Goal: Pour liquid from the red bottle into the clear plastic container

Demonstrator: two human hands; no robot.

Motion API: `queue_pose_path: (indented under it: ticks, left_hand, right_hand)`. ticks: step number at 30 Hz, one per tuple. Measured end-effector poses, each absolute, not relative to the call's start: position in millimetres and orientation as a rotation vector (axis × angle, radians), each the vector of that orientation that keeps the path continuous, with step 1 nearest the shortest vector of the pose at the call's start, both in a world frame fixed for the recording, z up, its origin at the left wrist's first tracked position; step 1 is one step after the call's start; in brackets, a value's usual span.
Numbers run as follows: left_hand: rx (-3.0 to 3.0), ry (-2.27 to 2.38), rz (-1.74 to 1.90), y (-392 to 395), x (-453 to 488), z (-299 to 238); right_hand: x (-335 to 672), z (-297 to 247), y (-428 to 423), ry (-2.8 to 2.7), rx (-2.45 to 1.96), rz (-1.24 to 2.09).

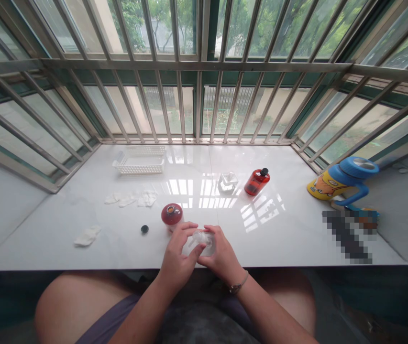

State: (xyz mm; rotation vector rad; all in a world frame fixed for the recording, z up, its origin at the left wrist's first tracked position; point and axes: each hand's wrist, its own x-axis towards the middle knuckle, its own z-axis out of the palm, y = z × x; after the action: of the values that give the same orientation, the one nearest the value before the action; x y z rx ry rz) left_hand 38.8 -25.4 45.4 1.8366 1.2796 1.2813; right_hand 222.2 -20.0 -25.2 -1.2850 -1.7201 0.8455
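left hand (179,254) and right hand (221,253) are curling their fingers (189,234) snugly around a clear glass jar (204,241), steadying it between them at the near edge of the tabletop (271,243).

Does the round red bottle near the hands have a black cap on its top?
No, the round red glass bottle shows an open neck, and a small round black cap lies apart from it on the glossy white tabletop.

Bright window (160,110) daylight; glare on tabletop (290,239); edges warped.
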Motion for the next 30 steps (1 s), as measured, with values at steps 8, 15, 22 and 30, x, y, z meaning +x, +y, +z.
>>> queue_pose_path:
  ticks: [8, 15, 22, 30]
  left_hand:
    - [1.884, 1.268, 1.282, -26.7, 39.8, 47.9]
    - [2.016, 1.266, 1.373, -33.1, 26.6, 71.4]
    - [2.198, 1.582, 1.695, -21.7, -32.0, 118.2]
    - [2.296, 2.294, 0.959, 80.2, -131.5, 66.5]
  right_hand:
    - [221.7, -25.9, -18.5, -1.728, -1.285, 0.814]
    - [222.8, -27.7, -20.0, -1.739, -1.272, 0.792]
    - [224.8, -23.6, -19.9, -1.769, -1.282, 0.786]
    - [224.6, -19.5, -20.2, -1.774, -1.28, 0.79]
